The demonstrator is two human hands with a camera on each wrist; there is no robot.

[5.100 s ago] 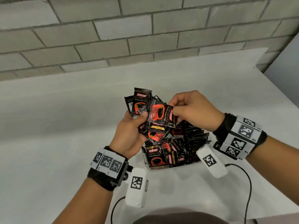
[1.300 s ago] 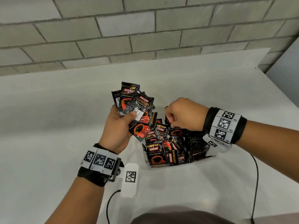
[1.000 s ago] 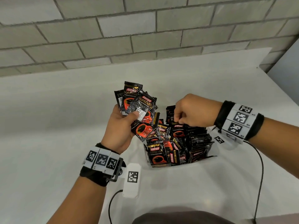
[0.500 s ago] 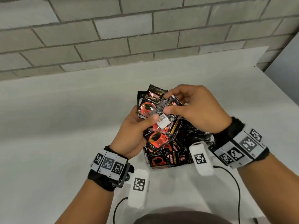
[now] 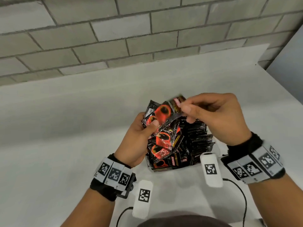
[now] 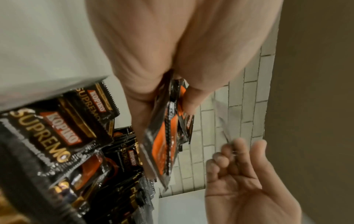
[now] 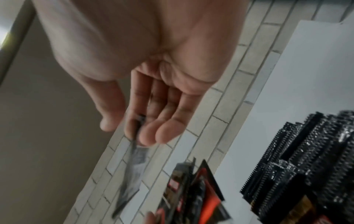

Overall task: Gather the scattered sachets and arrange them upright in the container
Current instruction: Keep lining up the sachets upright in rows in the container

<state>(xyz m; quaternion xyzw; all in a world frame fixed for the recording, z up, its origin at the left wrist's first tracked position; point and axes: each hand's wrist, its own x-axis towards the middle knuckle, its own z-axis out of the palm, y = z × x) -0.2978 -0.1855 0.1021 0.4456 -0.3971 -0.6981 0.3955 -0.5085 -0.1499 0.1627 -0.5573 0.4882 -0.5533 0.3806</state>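
On the left, our left hand [image 5: 139, 138] is clamped around a fanned bunch of sachets [image 5: 164, 138], thumb pressed on the front of the fan, and we hold it in the air above the near left corner of the container [image 5: 151, 165]. That container sits on the white table [image 5: 65, 128], well in from every edge, with a brick wall [image 5: 147, 30] behind the far edge. Moving across, one single sachet [image 5: 173, 107] is up top, pinched at its upper end between thumb and fingers of our right hand [image 5: 218, 118]; the right wrist view shows it edge-on, hanging away from the fingertips [image 7: 149, 136], blurred. Here is what matters: its long axis slants down and left toward the bunch, nowhere near vertical, while the slot it needs lies below and to the right, where the packed sachets [image 5: 198, 138] already stand in rows with their serrated tops up. So our right hand is the nearer one to that open row, and we judge it must swing the sachet upright and drop it rightward into the gap. Whether it is fully free of the bunch, we cannot tell.
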